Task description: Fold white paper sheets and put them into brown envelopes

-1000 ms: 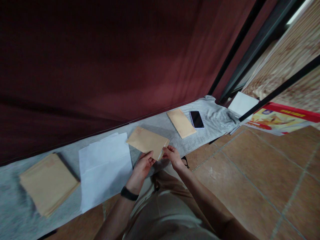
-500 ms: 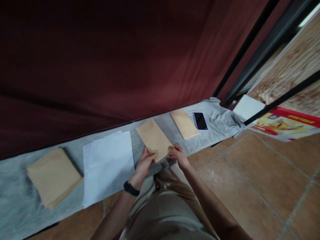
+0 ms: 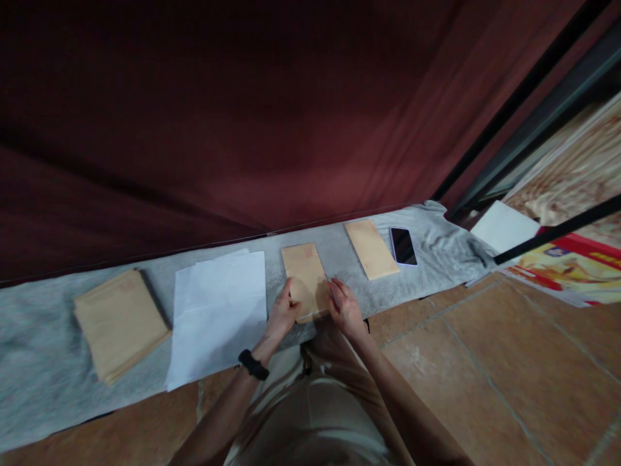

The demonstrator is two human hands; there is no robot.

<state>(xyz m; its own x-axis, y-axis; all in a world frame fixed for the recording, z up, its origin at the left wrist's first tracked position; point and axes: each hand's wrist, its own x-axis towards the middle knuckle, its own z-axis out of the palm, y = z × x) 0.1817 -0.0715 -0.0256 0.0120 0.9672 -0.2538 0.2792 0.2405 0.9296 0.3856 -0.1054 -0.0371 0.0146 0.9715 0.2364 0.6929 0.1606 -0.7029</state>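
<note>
A brown paper envelope [image 3: 306, 275] lies in front of me on the grey cloth, its near end between my two hands. My left hand [image 3: 284, 310] grips its left edge, thumb on top. On the opposite side, my right hand [image 3: 345, 307] has its fingers curled at the right edge. Left of it are several white paper sheets [image 3: 220, 310] in a loose stack. A second brown envelope [image 3: 372, 250] rests flat to the right, beside a phone [image 3: 403, 246] with a dark screen. Farther left sits a pile of brown envelopes [image 3: 121, 323].
The grey cloth [image 3: 39, 349] covers a long narrow surface against a dark red curtain [image 3: 272, 129]. At the right stand black metal bars [image 3: 563, 236], with a white box [image 3: 504, 226] and a red and yellow printed carton [image 3: 572, 262] behind. Tiled floor [image 3: 485, 362] lies below.
The held envelope has turned straighter and lies flatter on the cloth. Both hands have shifted from its near corners to its side edges. My view has swung slightly left.
</note>
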